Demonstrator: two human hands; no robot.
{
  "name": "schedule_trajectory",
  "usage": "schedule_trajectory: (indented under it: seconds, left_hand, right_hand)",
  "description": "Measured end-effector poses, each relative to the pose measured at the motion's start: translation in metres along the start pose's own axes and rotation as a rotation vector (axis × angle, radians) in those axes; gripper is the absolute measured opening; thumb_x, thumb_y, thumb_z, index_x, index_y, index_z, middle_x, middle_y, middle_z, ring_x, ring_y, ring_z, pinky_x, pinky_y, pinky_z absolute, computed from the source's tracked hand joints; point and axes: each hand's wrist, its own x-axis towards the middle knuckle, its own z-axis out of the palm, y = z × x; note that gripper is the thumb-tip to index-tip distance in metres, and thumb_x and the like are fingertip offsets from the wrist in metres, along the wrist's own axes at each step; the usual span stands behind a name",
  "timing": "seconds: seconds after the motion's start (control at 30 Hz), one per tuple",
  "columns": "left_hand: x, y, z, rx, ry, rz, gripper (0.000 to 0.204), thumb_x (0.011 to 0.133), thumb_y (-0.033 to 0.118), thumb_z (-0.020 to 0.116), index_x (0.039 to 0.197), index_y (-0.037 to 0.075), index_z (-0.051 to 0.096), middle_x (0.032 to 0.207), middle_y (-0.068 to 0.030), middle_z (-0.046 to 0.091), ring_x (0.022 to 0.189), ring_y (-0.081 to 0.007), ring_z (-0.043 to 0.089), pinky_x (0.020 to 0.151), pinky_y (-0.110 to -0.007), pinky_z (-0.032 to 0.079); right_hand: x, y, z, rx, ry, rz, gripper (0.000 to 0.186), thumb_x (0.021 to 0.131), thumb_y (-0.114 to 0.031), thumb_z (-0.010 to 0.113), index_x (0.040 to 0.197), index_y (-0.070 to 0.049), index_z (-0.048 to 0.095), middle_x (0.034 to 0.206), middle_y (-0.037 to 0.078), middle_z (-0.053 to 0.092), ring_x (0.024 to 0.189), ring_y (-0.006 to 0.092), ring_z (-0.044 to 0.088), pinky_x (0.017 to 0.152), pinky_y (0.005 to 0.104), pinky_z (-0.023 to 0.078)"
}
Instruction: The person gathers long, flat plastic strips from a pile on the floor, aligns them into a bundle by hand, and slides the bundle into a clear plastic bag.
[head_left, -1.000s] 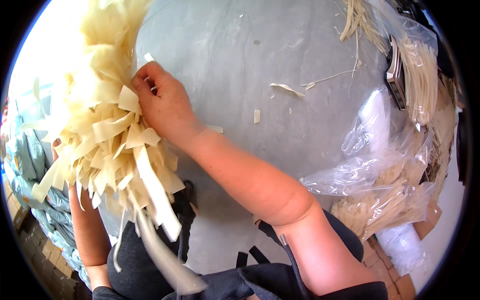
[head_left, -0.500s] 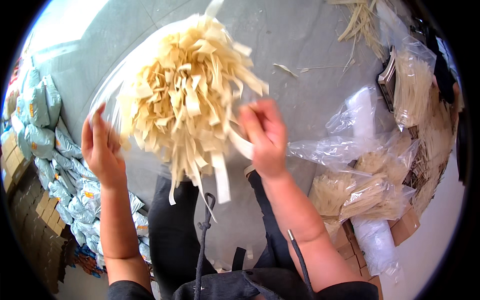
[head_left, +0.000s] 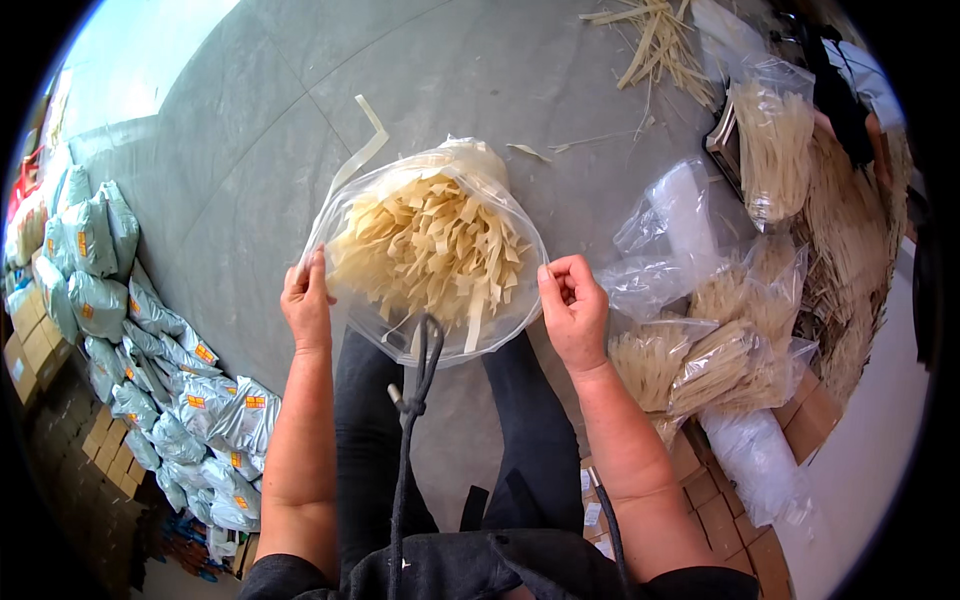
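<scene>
1. Both of your hands pinch the rim of a clear plastic bag (head_left: 352, 215), left hand (head_left: 306, 305) on its left edge, right hand (head_left: 572, 310) curled shut on its right edge, holding the mouth wide between them.
2. Thin, glossy film wraps a loose heap of flat, pale yellow strips (head_left: 430, 250), ribbon-like and tangled.
3. Your forearms rise from below, wrists straight, the bag above your knees over the grey concrete floor (head_left: 300, 110).
4. Right of your right hand lie more filled bags (head_left: 720, 350); left of your left hand, stacked pale green sacks (head_left: 150, 350).
</scene>
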Motion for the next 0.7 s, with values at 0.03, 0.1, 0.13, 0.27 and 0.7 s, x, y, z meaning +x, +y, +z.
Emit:
schedule_trajectory:
  seconds: [0.03, 0.1, 0.13, 0.27, 0.7]
  left_hand:
    - [-0.005, 0.002, 0.004, 0.113, -0.041, 0.133, 0.023, 0.096, 0.024, 0.063, 0.109, 0.007, 0.073, 0.071, 0.0055, 0.054, 0.057, -0.0017, 0.045, 0.047, -0.020, 0.039]
    - [-0.013, -0.007, 0.009, 0.339, -0.117, 0.398, 0.022, 0.096, 0.023, 0.063, 0.108, 0.009, 0.074, 0.071, 0.0067, 0.052, 0.057, -0.0010, 0.043, 0.047, -0.020, 0.039]
    - [-0.019, -0.004, 0.011, 0.379, -0.190, 0.464, 0.022, 0.097, 0.023, 0.062, 0.112, 0.010, 0.072, 0.070, 0.0080, 0.050, 0.056, -0.0008, 0.041, 0.045, -0.020, 0.039]
    - [-0.045, 0.023, 0.013, 0.059, -0.296, 0.056, 0.026, 0.099, 0.020, 0.057, 0.120, 0.005, 0.064, 0.068, 0.0087, 0.046, 0.053, 0.0003, 0.037, 0.040, -0.020, 0.033]
    - [-0.125, 0.047, 0.005, -0.104, -0.480, -0.164, 0.013, 0.098, 0.011, 0.056, 0.108, 0.003, 0.058, 0.061, 0.0047, 0.048, 0.046, -0.0025, 0.041, 0.042, -0.022, 0.036]
  right_hand:
    - [0.001, -0.004, -0.003, -0.033, 0.008, -0.005, 0.017, 0.092, -0.010, 0.063, 0.081, -0.003, 0.052, 0.061, 0.000, 0.054, 0.052, 0.0084, 0.047, 0.050, 0.0249, 0.037]
    - [0.004, 0.006, -0.009, -0.242, -0.016, -0.027, 0.020, 0.091, -0.010, 0.064, 0.078, -0.003, 0.051, 0.060, 0.006, 0.054, 0.050, 0.0167, 0.048, 0.049, 0.0282, 0.038]
    - [0.005, 0.008, -0.012, -0.348, -0.026, -0.036, 0.021, 0.090, -0.010, 0.064, 0.076, -0.003, 0.051, 0.059, 0.008, 0.054, 0.049, 0.0208, 0.048, 0.049, 0.0298, 0.039]
    - [0.000, -0.010, -0.025, -0.457, -0.061, -0.166, 0.023, 0.091, -0.009, 0.063, 0.074, -0.002, 0.049, 0.060, 0.012, 0.054, 0.050, 0.0280, 0.049, 0.049, 0.0331, 0.039]
    - [-0.045, -0.017, -0.044, -0.274, -0.009, -0.005, 0.026, 0.095, -0.009, 0.058, 0.072, -0.001, 0.048, 0.058, 0.004, 0.040, 0.054, 0.0100, 0.034, 0.049, 0.0294, 0.032]
